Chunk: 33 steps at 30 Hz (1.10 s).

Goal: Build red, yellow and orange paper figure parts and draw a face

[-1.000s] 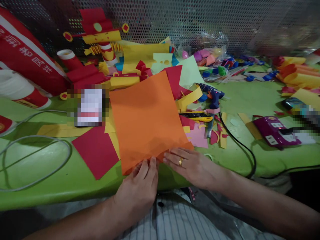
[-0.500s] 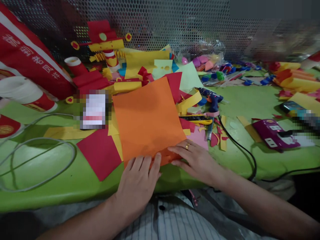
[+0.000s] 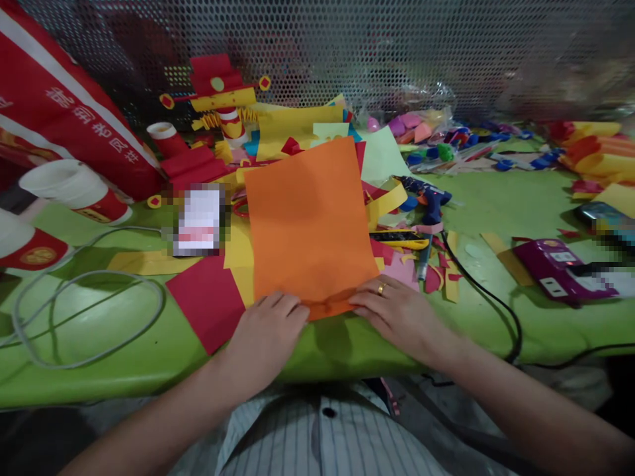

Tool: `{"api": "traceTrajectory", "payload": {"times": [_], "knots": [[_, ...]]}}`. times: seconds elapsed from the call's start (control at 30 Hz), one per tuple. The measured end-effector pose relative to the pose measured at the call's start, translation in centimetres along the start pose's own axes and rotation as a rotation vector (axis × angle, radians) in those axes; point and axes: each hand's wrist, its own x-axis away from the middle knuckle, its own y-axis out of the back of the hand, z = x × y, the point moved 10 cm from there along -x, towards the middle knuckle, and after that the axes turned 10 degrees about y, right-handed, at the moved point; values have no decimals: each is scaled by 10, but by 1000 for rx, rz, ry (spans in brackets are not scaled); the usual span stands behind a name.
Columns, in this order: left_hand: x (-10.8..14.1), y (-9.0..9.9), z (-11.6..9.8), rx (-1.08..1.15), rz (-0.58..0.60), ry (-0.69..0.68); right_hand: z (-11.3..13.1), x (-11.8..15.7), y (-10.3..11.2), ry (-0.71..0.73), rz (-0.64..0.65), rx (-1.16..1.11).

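A sheet of orange paper [image 3: 310, 228] lies before me, its far edge raised over the clutter. Its near edge is turned up in a narrow fold. My left hand [image 3: 270, 337] has its fingers closed on the left part of that edge. At the right part, my right hand [image 3: 401, 317], with a ring on one finger, pinches the same fold between thumb and fingers. Left of the orange sheet lies a piece of dark red paper [image 3: 208, 301], partly over yellow paper [image 3: 238, 248].
Left are a phone [image 3: 199, 218], a white cable [image 3: 89, 363] and paper cups [image 3: 74, 188]. To the right lie a blue glue gun [image 3: 429, 198], a yellow utility knife [image 3: 399, 239], paper scraps and a purple power strip [image 3: 550, 268]. A paper figure [image 3: 223, 99] stands behind.
Both hands have closed on the near edge of the orange paper, and its fold now shows as a narrow strip. My view has shifted slightly left.
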Motion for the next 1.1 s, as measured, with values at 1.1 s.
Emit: {"api": "traceTrajectory", "payload": {"times": [1.1], "knots": [[-6,-5,46,-69,91,361,-54,5,-17,-399,157,-235]]}}
